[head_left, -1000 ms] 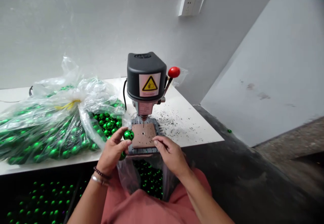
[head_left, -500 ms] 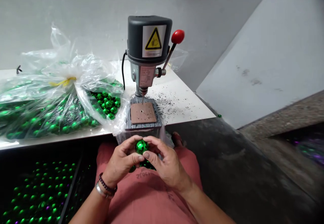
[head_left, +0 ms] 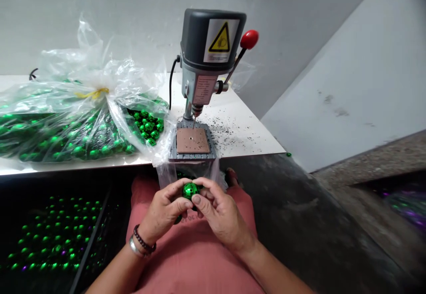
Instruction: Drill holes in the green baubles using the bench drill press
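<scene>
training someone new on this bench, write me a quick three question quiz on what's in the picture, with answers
1. True or false: the left hand and the right hand both touch the same green ball.

2. Pick one: what colour is the knob on the lever of the drill?
a) yellow
b) white
c) red

3. Fill in the blank: the clear bag on the table is gathered with a ____ tie.

Key: 1. true; 2. c; 3. yellow
</scene>
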Demonstrator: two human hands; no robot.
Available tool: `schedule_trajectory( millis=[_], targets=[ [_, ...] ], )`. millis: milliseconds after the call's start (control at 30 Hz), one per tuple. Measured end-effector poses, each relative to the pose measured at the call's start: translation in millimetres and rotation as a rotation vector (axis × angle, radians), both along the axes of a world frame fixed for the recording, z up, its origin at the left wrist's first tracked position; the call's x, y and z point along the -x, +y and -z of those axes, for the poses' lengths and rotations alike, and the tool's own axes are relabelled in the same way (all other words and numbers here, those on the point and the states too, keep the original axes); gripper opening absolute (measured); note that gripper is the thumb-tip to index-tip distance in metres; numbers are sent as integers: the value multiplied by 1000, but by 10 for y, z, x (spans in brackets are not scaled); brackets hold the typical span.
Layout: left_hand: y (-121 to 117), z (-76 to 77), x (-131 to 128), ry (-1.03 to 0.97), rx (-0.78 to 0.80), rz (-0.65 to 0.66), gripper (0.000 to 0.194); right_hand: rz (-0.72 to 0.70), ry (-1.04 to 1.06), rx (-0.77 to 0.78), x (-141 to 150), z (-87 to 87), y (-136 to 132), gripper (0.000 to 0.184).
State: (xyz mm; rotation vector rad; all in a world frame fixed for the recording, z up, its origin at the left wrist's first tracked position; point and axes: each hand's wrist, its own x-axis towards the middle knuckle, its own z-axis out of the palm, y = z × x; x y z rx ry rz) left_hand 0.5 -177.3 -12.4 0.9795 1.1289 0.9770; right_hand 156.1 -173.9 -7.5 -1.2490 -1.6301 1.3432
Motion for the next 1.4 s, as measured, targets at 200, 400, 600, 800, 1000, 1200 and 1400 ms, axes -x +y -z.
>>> schedule_trajectory(
  millis=[200,400,600,800,1000,1200,1400],
  targets=[
    [3,-20,-44,162,-102,2,40,29,-97,36,2,-77,56,33],
    [-9,30,-54,167,1,-32,50,53,200,315,119,70,171,34],
    [16,107,-84,173,43,-145,49,41,176,271,96,200,162,43],
    [59,110,-104,195,-112,-273,43,-14,209,214,33,188,207,47],
    [106,129,-69,-184,231,-307,47,11,662,508,-32,172,299,49],
    [181,280,-51,-587,608,-410,22,-12,500,357,-147,163,279,46],
    [118,376,-102,-614,692,-268,26,-106,293,251,-225,143,253,47]
  ],
)
